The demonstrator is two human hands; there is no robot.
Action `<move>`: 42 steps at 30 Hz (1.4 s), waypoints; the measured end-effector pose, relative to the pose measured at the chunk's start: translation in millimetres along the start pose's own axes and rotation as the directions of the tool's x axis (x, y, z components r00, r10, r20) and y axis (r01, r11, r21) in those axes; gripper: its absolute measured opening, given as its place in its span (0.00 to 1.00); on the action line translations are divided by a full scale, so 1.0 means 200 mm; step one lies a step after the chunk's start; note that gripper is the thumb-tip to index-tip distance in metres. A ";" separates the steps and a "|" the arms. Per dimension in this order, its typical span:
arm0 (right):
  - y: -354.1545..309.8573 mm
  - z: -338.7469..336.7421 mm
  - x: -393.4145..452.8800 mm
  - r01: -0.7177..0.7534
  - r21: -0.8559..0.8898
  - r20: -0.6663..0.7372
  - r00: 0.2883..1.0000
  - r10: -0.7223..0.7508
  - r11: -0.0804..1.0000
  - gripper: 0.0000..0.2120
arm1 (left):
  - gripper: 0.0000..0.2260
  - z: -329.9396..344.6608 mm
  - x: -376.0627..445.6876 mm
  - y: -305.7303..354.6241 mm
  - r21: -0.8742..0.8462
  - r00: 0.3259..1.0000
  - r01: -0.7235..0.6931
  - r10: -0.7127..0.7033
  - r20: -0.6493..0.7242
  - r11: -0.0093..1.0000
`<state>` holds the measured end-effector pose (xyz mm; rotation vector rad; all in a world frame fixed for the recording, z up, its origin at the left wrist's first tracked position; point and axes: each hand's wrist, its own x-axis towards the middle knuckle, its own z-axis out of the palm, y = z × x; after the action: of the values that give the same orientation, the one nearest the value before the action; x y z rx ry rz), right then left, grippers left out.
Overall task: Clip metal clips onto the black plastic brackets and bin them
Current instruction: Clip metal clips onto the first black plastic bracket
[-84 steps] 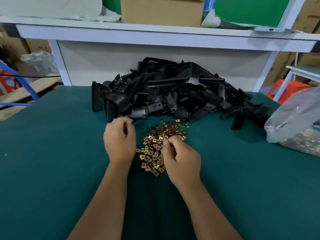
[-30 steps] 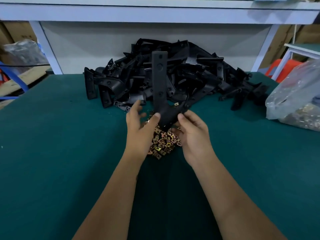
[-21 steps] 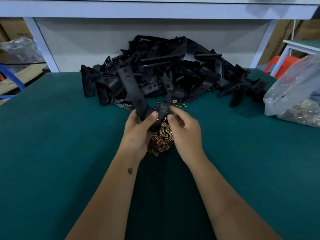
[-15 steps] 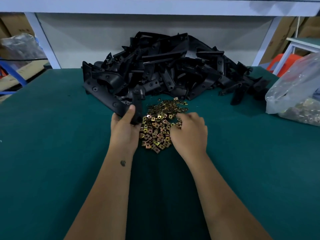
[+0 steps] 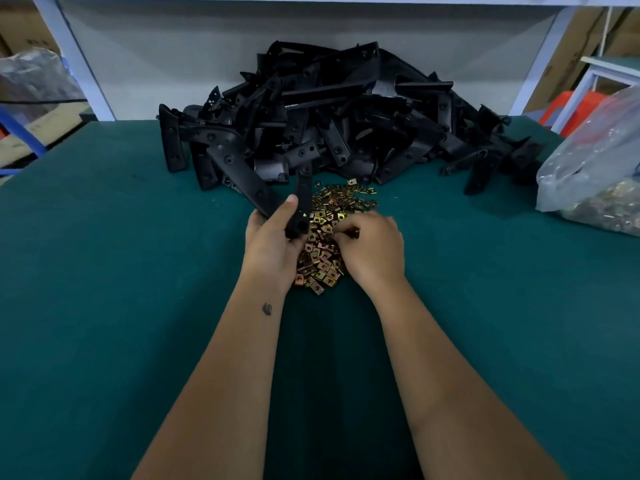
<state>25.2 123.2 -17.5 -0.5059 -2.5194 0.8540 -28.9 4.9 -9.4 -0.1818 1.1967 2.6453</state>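
Between thumb and curled fingers of the left hand (image 5: 273,244), a black bracket (image 5: 263,192) is held by its lower end, long arm slanting up-left toward the bracket heap (image 5: 346,116). Half a second ago the right hand (image 5: 372,245) lay flat on the clip pile (image 5: 327,237); now its fingers have curled and pinch a single clip (image 5: 351,232) just above it. My judgement: picking is done, and pushing the clip onto the bracket comes next, with binning still ahead.
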 end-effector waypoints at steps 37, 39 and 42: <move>-0.08 -0.08 -0.04 -0.081 0.925 -0.004 0.975 0.223 0.371 0.12 | 0.09 0.01 -0.09 -0.01 0.073 0.976 0.011 -0.026 0.215 0.997; -0.08 -0.08 -0.04 -0.073 0.915 -0.018 0.975 0.221 0.396 0.10 | 0.10 0.01 -0.09 -0.01 0.079 0.976 0.010 -0.027 0.215 0.997; -0.07 -0.07 -0.04 -0.060 0.876 -0.051 0.975 0.214 0.479 0.12 | 0.09 0.01 -0.09 0.00 0.077 0.976 0.007 -0.024 0.215 0.997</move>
<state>36.2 115.9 0.4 -0.3784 -1.5551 1.9043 -11.2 4.3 -4.7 0.1073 1.2133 2.5232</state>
